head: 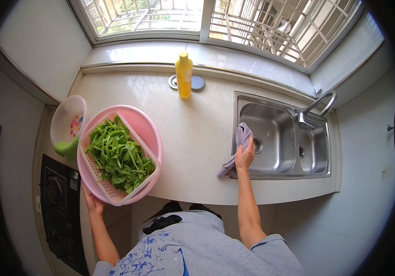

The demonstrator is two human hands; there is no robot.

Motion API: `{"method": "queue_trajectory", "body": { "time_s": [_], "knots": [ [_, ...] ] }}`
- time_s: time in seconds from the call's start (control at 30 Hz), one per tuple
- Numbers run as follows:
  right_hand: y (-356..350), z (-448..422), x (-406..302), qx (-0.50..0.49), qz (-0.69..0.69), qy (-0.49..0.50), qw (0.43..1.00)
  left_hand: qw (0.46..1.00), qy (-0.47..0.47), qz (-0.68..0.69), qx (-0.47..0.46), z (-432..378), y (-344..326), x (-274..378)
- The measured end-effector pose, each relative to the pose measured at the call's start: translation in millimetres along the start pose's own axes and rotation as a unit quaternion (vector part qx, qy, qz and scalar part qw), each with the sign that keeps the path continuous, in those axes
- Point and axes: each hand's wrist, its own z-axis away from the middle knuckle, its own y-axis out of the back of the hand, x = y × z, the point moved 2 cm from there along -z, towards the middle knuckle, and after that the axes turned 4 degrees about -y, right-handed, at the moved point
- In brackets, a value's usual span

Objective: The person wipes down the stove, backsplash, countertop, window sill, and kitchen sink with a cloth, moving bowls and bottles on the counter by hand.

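Note:
My right hand (245, 155) grips a purple-grey cloth (243, 134) at the left rim of a stainless steel double sink (266, 138). One end of the cloth trails onto the countertop. On the left, my left hand (94, 203) holds the lower left side of a pink plastic basin (142, 122), some of its fingers hidden by the basin. A pale pink slotted basket (113, 196) sits tilted in that basin, heaped with leafy green vegetables (120, 155).
A yellow bottle (184, 77) stands near the window, beside a round grey lid or stopper (198, 83). Behind the basin are a translucent bowl (67, 119) and a green cloth (65, 147). A black gas hob (59, 210) lies left; a chrome faucet (316, 105) rises behind the sink.

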Motion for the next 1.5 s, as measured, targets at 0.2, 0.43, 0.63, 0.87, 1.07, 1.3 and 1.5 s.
{"method": "queue_trajectory", "body": {
  "time_s": [0.2, 0.43, 0.63, 0.87, 1.07, 1.3, 1.5],
  "knots": [
    [12.7, 102.2, -44.0, -0.216, 0.018, 0.215, 0.952, 0.981, 0.175, 0.083, 0.024, 19.6, 54.9, -68.9],
    [21.9, 137.0, 3.5, -0.241, 0.090, 0.284, 0.924, 0.946, 0.246, -0.212, 0.009, 46.2, 15.9, -119.0],
    [75.4, 81.2, 92.6, -0.113, 0.192, 0.162, 0.961, 0.918, 0.215, -0.328, -0.059, 71.0, -31.3, -121.5],
    [96.5, -0.1, 133.8, -0.115, 0.058, 0.051, 0.990, 0.924, 0.194, -0.324, -0.053, 96.8, -59.0, -129.5],
    [43.9, 56.6, 7.7, -0.207, -0.005, 0.168, 0.964, 0.867, 0.202, -0.403, -0.211, 108.6, -140.6, -123.4],
    [-24.2, 60.7, -12.4, -0.251, 0.038, 0.337, 0.907, 0.862, 0.052, -0.373, -0.339, 102.0, -242.6, -106.6],
    [-70.7, -10.7, -28.2, -0.208, 0.055, 0.286, 0.934, 0.846, -0.117, -0.411, -0.320, 38.7, -326.8, -102.1]
  ]
}}
